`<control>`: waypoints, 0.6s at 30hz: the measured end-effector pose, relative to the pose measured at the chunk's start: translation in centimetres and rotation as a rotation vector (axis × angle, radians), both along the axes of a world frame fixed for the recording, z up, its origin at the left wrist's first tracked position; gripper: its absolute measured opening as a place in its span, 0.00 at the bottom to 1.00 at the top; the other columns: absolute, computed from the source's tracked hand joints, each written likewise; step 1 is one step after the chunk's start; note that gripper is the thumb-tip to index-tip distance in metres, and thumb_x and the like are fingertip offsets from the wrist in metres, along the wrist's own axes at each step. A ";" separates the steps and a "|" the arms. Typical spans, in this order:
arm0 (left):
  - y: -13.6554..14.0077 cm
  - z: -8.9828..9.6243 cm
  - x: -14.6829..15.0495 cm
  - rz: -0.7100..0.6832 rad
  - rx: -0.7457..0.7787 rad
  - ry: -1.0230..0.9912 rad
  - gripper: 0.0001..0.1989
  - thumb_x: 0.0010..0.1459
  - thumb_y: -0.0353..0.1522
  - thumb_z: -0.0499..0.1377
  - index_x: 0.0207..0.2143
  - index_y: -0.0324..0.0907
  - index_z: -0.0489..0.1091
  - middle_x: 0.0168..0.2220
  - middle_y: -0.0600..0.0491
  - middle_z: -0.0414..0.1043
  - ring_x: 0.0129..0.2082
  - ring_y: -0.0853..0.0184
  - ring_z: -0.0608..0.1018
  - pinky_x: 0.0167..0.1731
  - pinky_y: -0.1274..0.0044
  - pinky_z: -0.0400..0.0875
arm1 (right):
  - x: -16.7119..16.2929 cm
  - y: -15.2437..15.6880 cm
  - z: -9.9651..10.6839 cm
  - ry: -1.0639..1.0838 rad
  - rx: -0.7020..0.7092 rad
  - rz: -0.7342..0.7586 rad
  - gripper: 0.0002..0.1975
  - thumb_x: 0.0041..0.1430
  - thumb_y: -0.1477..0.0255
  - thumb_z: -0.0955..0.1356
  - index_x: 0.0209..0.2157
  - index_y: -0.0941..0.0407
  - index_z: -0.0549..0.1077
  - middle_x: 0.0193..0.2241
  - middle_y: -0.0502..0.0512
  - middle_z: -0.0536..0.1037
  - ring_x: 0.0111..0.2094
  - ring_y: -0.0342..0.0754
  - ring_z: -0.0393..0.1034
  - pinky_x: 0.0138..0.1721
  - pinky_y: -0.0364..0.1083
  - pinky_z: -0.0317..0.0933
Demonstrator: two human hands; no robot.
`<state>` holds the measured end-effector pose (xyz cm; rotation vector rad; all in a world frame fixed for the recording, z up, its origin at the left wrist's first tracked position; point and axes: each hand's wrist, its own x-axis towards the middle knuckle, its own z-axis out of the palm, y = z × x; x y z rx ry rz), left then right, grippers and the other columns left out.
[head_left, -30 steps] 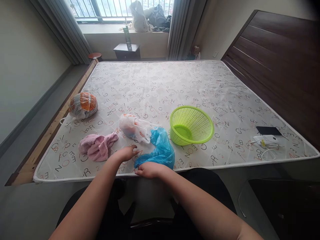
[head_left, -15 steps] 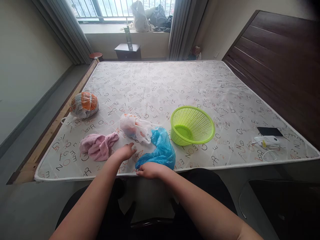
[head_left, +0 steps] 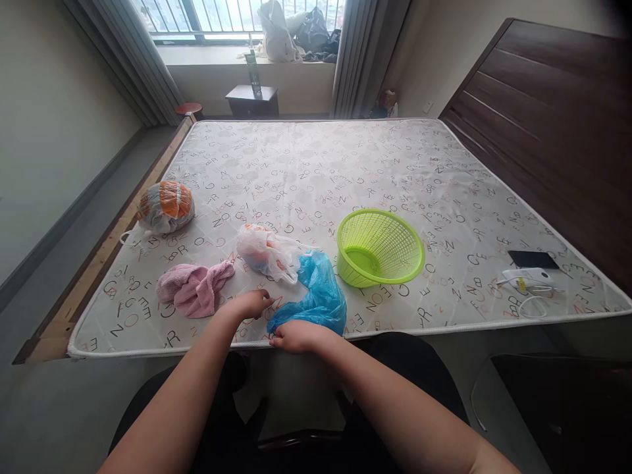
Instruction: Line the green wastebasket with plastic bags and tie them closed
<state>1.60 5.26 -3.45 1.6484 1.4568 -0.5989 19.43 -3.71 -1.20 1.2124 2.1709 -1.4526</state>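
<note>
My right hand (head_left: pixel 295 337) is closed on the near edge of a crumpled blue plastic bag (head_left: pixel 320 293) by the mattress's front edge. Just left of the bag, my left hand (head_left: pixel 253 304) hovers low over the mattress, its fingers loosely apart and nothing visible in them. A knotted white plastic bag (head_left: pixel 269 253) with something reddish inside touches the blue bag's far end. To the left of my left hand lies a rumpled pink towel (head_left: pixel 195 288). A green mesh plastic basket (head_left: pixel 380 247) stands right of the blue bag.
The lettered mattress (head_left: pixel 296 164) carries everything. A tied bag with orange print (head_left: pixel 168 207) sits at its left edge. A black phone (head_left: pixel 533 260) and a white device with a cable (head_left: pixel 530 279) lie at the right. A dark headboard (head_left: pixel 538 105) rises there.
My left hand has shifted slightly right, towards the blue bag, and its fingers have curled a little. My right hand and the bags stay where they were.
</note>
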 end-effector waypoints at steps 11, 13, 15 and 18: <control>-0.2 -0.9 0.1 -0.051 0.184 -0.064 0.33 0.65 0.45 0.52 0.67 0.38 0.61 0.67 0.38 0.64 0.64 0.49 0.71 0.59 0.67 0.65 | -0.1 -0.1 -0.6 -0.003 0.015 0.009 0.21 0.69 0.58 0.60 0.43 0.57 0.79 0.43 0.62 0.82 0.43 0.59 0.78 0.45 0.52 0.68; -0.4 -1.1 0.0 -0.069 0.150 -0.070 0.33 0.65 0.47 0.51 0.67 0.39 0.62 0.66 0.38 0.66 0.62 0.49 0.72 0.58 0.66 0.66 | -0.1 -0.1 -0.6 -0.001 0.015 0.004 0.21 0.69 0.58 0.60 0.43 0.58 0.79 0.43 0.63 0.82 0.43 0.60 0.78 0.45 0.52 0.68; -0.6 -1.4 0.0 -0.092 0.126 -0.079 0.33 0.65 0.49 0.51 0.66 0.41 0.63 0.64 0.39 0.68 0.61 0.49 0.73 0.57 0.66 0.67 | -0.1 -0.2 -0.6 -0.004 0.013 -0.007 0.22 0.69 0.58 0.60 0.43 0.58 0.79 0.42 0.63 0.82 0.43 0.60 0.78 0.45 0.52 0.68; -0.9 -1.6 -0.3 -0.109 0.130 -0.068 0.32 0.65 0.49 0.52 0.65 0.42 0.65 0.64 0.40 0.69 0.60 0.49 0.74 0.56 0.67 0.67 | 0.0 -0.2 -0.4 -0.016 0.010 -0.016 0.22 0.69 0.57 0.61 0.44 0.57 0.79 0.42 0.62 0.82 0.44 0.59 0.78 0.45 0.52 0.68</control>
